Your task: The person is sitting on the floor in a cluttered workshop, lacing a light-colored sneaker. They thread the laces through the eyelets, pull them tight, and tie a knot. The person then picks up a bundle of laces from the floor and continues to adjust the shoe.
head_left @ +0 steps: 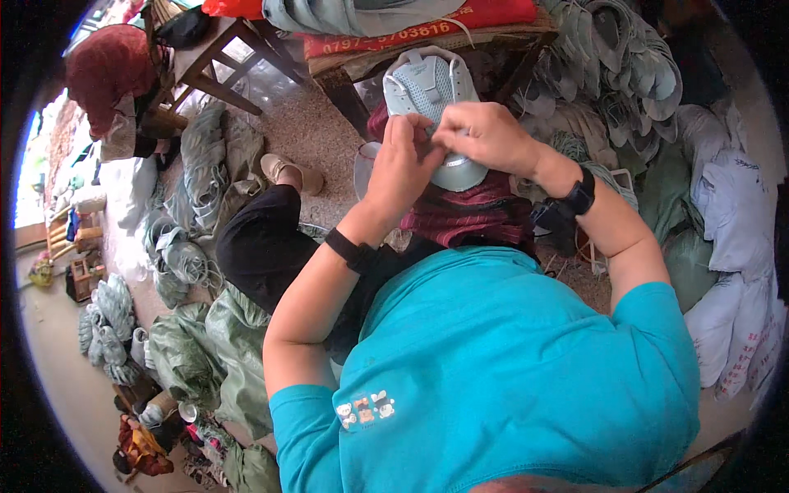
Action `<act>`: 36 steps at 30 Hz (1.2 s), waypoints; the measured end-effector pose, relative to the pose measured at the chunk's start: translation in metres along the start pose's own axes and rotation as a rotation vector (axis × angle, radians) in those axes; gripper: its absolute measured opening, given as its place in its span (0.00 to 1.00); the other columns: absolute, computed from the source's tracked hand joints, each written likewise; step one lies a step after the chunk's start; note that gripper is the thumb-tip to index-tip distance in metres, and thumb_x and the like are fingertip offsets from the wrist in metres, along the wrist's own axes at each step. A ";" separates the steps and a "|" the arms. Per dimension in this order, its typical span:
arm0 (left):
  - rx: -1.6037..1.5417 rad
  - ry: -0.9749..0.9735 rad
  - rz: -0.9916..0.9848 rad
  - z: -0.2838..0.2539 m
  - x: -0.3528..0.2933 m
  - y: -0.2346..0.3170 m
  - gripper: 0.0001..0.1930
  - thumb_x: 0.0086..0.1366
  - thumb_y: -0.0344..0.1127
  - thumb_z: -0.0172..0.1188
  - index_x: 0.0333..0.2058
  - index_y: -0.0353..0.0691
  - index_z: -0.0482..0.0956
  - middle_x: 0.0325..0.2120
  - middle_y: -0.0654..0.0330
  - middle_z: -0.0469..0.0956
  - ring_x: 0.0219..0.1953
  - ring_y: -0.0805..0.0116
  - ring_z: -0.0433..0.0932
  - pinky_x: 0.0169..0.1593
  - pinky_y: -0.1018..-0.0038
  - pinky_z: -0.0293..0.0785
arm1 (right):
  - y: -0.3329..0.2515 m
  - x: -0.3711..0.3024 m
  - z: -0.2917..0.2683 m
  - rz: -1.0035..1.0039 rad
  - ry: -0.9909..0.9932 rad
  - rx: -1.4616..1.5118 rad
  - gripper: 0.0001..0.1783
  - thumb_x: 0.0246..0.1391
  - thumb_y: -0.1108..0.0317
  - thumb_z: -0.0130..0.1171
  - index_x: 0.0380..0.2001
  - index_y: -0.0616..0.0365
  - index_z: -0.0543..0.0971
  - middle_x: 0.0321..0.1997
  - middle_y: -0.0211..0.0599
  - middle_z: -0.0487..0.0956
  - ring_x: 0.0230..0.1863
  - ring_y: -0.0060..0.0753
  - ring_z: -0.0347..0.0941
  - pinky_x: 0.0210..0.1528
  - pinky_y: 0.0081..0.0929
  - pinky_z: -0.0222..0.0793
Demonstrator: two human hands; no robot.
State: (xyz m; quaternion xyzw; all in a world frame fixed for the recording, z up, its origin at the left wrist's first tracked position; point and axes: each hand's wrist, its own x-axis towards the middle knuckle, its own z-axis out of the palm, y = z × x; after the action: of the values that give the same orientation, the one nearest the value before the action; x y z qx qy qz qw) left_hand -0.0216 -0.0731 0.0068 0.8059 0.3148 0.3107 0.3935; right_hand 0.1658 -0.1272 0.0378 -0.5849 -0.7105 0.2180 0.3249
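A pale grey-blue shoe upper (429, 82) with a mesh tongue and a row of eyelets lies over my lap, its toe toward me. Beneath it spreads a dark red striped cloth (468, 218). My left hand (399, 164) is closed at the left side of the upper, fingertips pinched near its middle. From the right, my right hand (489, 138) meets it there, thumb and forefinger pressed together. The fingertips of both hands almost touch over the upper. Whatever they pinch is too small or hidden to make out.
Just beyond the upper stands a wooden bench (341, 86) with a red printed sack on it. Bundles of grey shoe pieces (625, 57) hang at far right, above white sacks (735, 214). Green sacks (238, 345) lie on the left floor, behind a wooden stool (215, 78). Another person (144, 448) is at lower left.
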 end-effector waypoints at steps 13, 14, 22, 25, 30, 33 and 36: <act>-0.033 0.107 0.005 0.001 -0.007 -0.001 0.24 0.53 0.33 0.73 0.44 0.36 0.69 0.35 0.53 0.70 0.35 0.59 0.73 0.38 0.67 0.74 | -0.011 -0.004 0.009 0.106 0.222 -0.133 0.09 0.54 0.69 0.63 0.35 0.61 0.76 0.32 0.36 0.76 0.30 0.29 0.72 0.34 0.29 0.70; -0.034 0.110 0.005 0.001 -0.007 -0.001 0.24 0.53 0.33 0.73 0.44 0.36 0.70 0.35 0.53 0.70 0.34 0.59 0.73 0.38 0.67 0.74 | -0.011 -0.002 0.012 0.084 0.244 -0.128 0.09 0.55 0.68 0.63 0.34 0.62 0.76 0.31 0.37 0.77 0.30 0.30 0.73 0.34 0.29 0.70; -0.022 0.115 0.056 -0.002 -0.004 -0.002 0.17 0.56 0.31 0.68 0.42 0.37 0.73 0.36 0.52 0.71 0.34 0.55 0.75 0.38 0.64 0.75 | -0.002 0.007 -0.002 0.026 0.147 0.034 0.08 0.59 0.68 0.59 0.35 0.64 0.78 0.33 0.40 0.78 0.33 0.32 0.75 0.37 0.29 0.70; 0.093 0.147 0.160 -0.006 0.005 0.004 0.12 0.59 0.29 0.64 0.41 0.39 0.74 0.37 0.51 0.72 0.36 0.50 0.76 0.39 0.62 0.75 | -0.004 0.007 -0.003 0.036 0.056 0.054 0.08 0.60 0.69 0.58 0.36 0.65 0.78 0.33 0.39 0.77 0.33 0.30 0.74 0.38 0.27 0.70; 0.453 0.044 0.349 -0.022 0.012 0.000 0.04 0.59 0.28 0.56 0.34 0.38 0.73 0.32 0.50 0.69 0.32 0.47 0.74 0.37 0.58 0.74 | -0.007 0.002 -0.003 0.127 0.012 0.208 0.07 0.59 0.71 0.59 0.38 0.63 0.77 0.37 0.31 0.76 0.37 0.22 0.72 0.39 0.22 0.69; 0.593 0.185 0.283 -0.069 -0.006 -0.046 0.09 0.58 0.25 0.54 0.38 0.39 0.72 0.34 0.50 0.70 0.36 0.48 0.73 0.36 0.58 0.74 | -0.005 -0.009 -0.009 0.156 -0.012 0.283 0.12 0.59 0.70 0.60 0.44 0.61 0.74 0.38 0.26 0.73 0.38 0.17 0.69 0.39 0.19 0.67; 0.839 0.468 -0.089 -0.173 -0.054 -0.128 0.10 0.56 0.25 0.57 0.38 0.38 0.73 0.35 0.47 0.71 0.42 0.47 0.71 0.43 0.57 0.72 | -0.003 -0.019 -0.019 0.253 -0.058 0.322 0.11 0.61 0.71 0.57 0.46 0.61 0.72 0.36 0.24 0.73 0.36 0.16 0.67 0.38 0.19 0.66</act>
State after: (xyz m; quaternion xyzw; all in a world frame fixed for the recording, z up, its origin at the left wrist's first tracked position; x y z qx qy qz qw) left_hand -0.2174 0.0247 -0.0273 0.7894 0.5271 0.3128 -0.0343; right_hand 0.1796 -0.1480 0.0489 -0.6034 -0.5965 0.3847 0.3636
